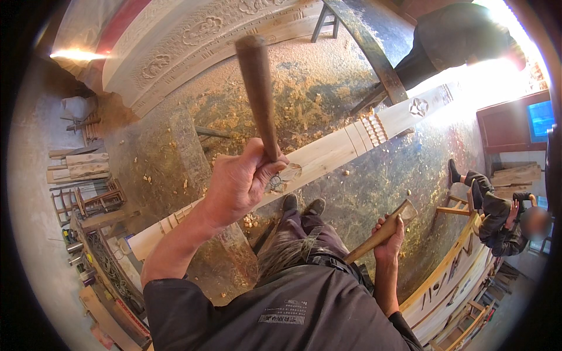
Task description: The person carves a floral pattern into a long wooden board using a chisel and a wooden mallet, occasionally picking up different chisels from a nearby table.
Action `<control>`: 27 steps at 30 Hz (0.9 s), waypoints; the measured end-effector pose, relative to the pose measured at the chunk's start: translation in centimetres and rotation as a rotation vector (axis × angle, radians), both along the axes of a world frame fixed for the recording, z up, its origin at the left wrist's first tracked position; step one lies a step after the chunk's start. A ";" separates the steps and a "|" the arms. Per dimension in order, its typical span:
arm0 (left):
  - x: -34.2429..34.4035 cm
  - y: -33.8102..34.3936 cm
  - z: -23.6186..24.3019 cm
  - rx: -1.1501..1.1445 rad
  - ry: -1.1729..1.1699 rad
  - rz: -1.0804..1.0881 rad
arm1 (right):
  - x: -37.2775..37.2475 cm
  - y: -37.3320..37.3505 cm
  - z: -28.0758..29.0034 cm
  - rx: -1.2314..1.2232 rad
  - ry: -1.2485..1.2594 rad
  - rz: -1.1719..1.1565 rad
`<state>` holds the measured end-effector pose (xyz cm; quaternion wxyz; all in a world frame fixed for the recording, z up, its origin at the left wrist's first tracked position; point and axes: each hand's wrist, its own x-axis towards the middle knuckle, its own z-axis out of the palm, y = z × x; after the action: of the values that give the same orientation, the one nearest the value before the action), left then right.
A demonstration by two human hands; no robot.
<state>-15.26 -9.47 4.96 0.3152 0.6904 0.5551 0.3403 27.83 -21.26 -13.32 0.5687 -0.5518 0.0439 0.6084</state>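
My left hand is closed round the lower part of a chisel with a thick brown wooden handle. The handle points up, and its blade end is hidden by my fingers. Below this hand a long pale plank runs diagonally, with a small drawn or carved motif beside my fingertips. Farther up the plank are a band of carved rounded shapes and a flower motif. At my right side, apart from the plank, my right hand grips a tapered wooden mallet, its thick end tilted up.
A large carved panel stands at the far left. A person bends by a dark beam at the far right. Another person sits at right beyond a bench with several tools. Wood chips litter the floor.
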 end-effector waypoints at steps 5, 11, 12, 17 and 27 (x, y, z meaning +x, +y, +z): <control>-0.2 -0.4 -0.8 0.153 0.137 0.003 | -0.8 0.1 0.7 0.020 -0.037 0.052; -0.3 -0.3 -0.7 0.040 0.150 -0.040 | -5.4 6.1 10.4 0.295 -0.687 0.389; 0.0 0.0 -0.5 0.019 0.167 -0.046 | -5.7 7.4 12.6 0.374 -0.955 0.474; -0.5 -1.0 -2.9 0.044 -0.053 0.040 | -11.1 16.3 27.7 1.250 -1.852 0.561; -2.0 0.4 -3.6 0.191 0.256 -0.052 | -16.6 18.4 34.1 1.403 -2.072 0.577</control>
<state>-17.22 -9.10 1.40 0.1837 0.7692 0.5377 0.2923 11.20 -2.84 20.79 0.3528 -0.3384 -0.8655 -0.1095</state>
